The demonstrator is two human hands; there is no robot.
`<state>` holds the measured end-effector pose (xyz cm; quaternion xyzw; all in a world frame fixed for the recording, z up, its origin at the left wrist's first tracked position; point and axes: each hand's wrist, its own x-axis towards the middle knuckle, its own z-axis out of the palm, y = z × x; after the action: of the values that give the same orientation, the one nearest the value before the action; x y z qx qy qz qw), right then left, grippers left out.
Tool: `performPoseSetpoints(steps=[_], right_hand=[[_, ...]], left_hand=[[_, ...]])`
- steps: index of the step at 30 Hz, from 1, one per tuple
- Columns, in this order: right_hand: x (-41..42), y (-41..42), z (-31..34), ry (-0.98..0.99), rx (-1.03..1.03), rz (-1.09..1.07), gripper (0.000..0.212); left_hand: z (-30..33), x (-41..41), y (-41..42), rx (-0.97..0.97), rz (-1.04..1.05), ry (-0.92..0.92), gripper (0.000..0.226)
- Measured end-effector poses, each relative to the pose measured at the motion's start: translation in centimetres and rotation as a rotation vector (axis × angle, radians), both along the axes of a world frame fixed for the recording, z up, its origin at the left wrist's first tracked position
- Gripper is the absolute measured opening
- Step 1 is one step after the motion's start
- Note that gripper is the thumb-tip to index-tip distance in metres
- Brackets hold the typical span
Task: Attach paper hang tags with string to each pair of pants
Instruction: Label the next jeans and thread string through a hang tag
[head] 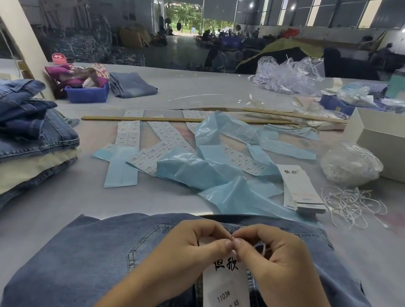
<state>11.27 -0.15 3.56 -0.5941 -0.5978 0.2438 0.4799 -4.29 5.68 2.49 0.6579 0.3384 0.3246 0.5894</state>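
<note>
A pair of blue jeans (90, 262) lies flat at the table's near edge, waistband away from me. Over it my left hand (189, 251) and my right hand (271, 263) meet fingertip to fingertip. Between them they pinch the top of a long white paper hang tag (225, 306) and a thin white string (262, 249) that loops by my right fingers. The tag's lower part, printed "1103" and "XS", runs toward me between my wrists. How the string passes through the tag is hidden by my fingers.
A stack of hang tags (300, 191) and loose white strings (354, 205) lie at right, by a clear bag of strings (349, 164). Folded jeans (11, 124) pile at left. Blue backing paper (207, 169), sticker sheets (131, 132), wooden rulers (174, 120) and a white box (394, 145) lie beyond.
</note>
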Motion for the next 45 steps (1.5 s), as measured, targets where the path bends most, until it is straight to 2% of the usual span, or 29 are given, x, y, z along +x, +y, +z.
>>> performPoseSetpoints(steps=[5,12,15,20,23,29,39,43,45], right_hand=[[0.3,-0.1,-0.5,-0.012,0.048,-0.021,0.021],[0.8,-0.7,-0.5,-0.007,0.07,-0.056,0.022],[1.1,-1.0,-0.3,-0.023,0.052,-0.044,0.02],[1.1,-1.5,-0.2,0.031,0.063,-0.021,0.02],[1.2,-1.8,-0.3,0.049,0.069,0.026,0.026],[0.9,-2.0,-0.7,0.024,0.1,0.024,0.033],[0.9,-2.2,-0.7,-0.086,0.053,0.033,0.031],[0.7,-2.1,-0.3,-0.087,0.025,0.024,0.03],[0.8,-2.0,-0.1,-0.05,0.004,0.037,0.03]], left_hand=[[-0.2,0.0,-0.2,0.057,0.055,0.085,0.015],[-0.1,0.4,-0.4,-0.046,0.121,0.046,0.036],[0.3,0.6,-0.6,-0.091,0.089,-0.004,0.029],[0.7,0.6,-1.2,-0.278,-0.011,-0.182,0.017],[0.7,0.8,-1.5,-0.298,0.01,-0.181,0.016],[0.6,1.6,-2.3,-0.337,0.034,-0.191,0.02],[0.6,1.4,-2.9,-0.395,0.008,-0.172,0.028],[0.8,1.2,-2.7,-0.519,-0.001,-0.269,0.04],[0.8,1.1,-2.6,-0.546,-0.002,-0.28,0.032]])
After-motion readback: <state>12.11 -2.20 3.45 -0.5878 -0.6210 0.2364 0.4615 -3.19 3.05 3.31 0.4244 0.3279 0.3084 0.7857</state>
